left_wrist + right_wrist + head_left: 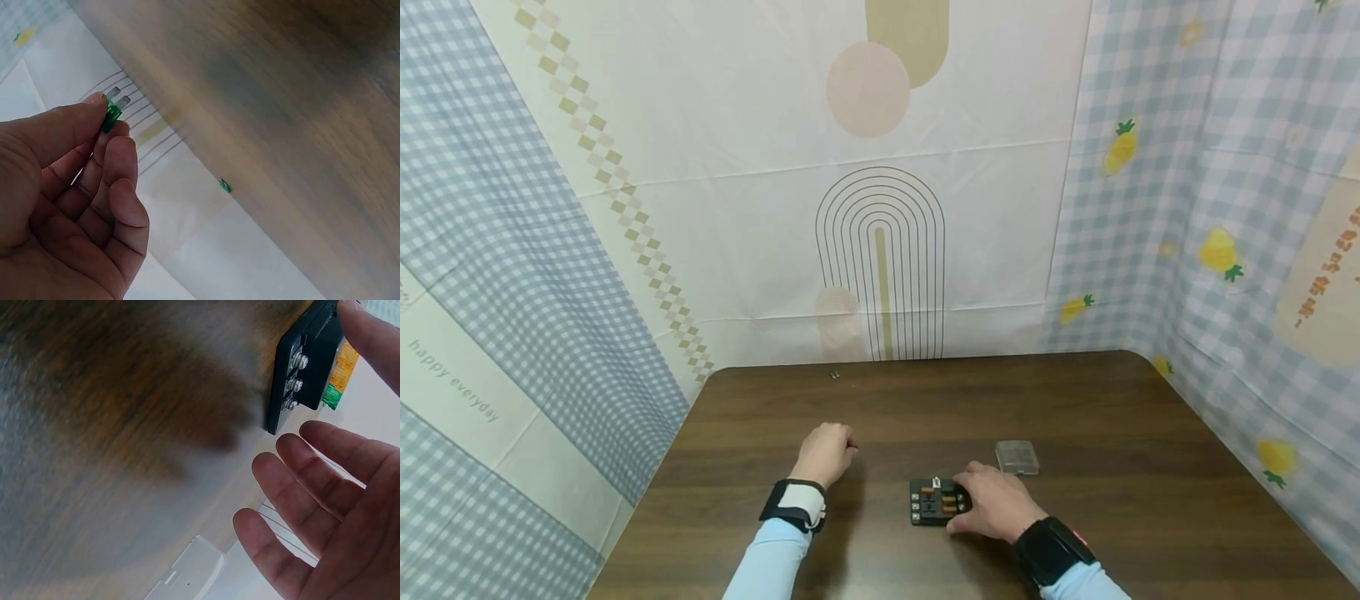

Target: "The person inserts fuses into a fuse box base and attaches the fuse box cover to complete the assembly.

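My left hand (826, 455) is raised over the table's middle. In the left wrist view its thumb and fingertips pinch a green blade fuse (112, 114), its two metal prongs pointing up and out. A black fuse block (930, 502) lies to the right, with screw terminals along its sides. Orange fuses (343, 365) and a green one (332, 396) sit in it. My right hand (997, 502) is at the block's right end, the thumb at its near edge. The other fingers (297, 499) of that hand are extended and spread.
A clear plastic cover (1017, 457) lies on the wooden table (737, 517), just beyond the right hand. At the table's back edge is a small loose green fuse (225, 185). Patterned cloth (760, 258) hangs behind and on both sides.
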Motion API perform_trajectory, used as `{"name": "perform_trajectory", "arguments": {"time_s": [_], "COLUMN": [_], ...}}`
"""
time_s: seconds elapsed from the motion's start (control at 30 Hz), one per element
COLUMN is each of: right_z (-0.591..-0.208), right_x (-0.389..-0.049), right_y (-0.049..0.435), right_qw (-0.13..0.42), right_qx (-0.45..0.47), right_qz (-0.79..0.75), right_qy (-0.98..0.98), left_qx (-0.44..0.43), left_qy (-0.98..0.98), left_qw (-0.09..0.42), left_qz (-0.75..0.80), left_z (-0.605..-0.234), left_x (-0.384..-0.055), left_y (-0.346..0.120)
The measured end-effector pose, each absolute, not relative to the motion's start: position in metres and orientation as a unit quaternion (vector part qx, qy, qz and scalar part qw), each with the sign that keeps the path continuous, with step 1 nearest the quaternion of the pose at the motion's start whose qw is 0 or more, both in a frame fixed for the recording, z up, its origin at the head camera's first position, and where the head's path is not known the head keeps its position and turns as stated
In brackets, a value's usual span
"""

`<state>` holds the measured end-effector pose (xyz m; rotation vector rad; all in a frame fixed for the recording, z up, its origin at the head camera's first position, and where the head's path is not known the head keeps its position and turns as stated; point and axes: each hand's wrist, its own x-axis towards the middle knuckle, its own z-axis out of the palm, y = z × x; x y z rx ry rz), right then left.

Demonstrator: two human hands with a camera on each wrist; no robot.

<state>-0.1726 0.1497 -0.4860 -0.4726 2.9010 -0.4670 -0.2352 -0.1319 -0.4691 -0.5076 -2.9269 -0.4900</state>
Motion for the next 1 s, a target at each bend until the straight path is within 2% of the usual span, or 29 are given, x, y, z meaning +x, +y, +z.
{"name": "perform_trajectory", "arguments": {"time_s": [0.4, 0.77, 1.0], "right_z": [-0.488, -0.487, -0.487], "right_x": [-0.173, -0.175, -0.175], "right_y": [0.15, 0.149, 0.148], "right_qw": [0.077, 0.075, 0.079], "right_qx": [-0.164, -0.172, -0.168], "right_qz": [-0.152, -0.155, -0.154], "right_qy": [0.972, 0.97, 0.97], "left_qx": [-0.185, -0.214, -0.244], "left_qy": [-0.964, -0.96, -0.954], "left_qw": [0.043, 0.047, 0.069], "left_qz": [-0.185, -0.172, -0.162], "left_z": [-0.463, -0.456, -0.453], "left_x": [-0.231, -0.228, -0.225], "left_y": [-0.123, -0.112, -0.104]}}
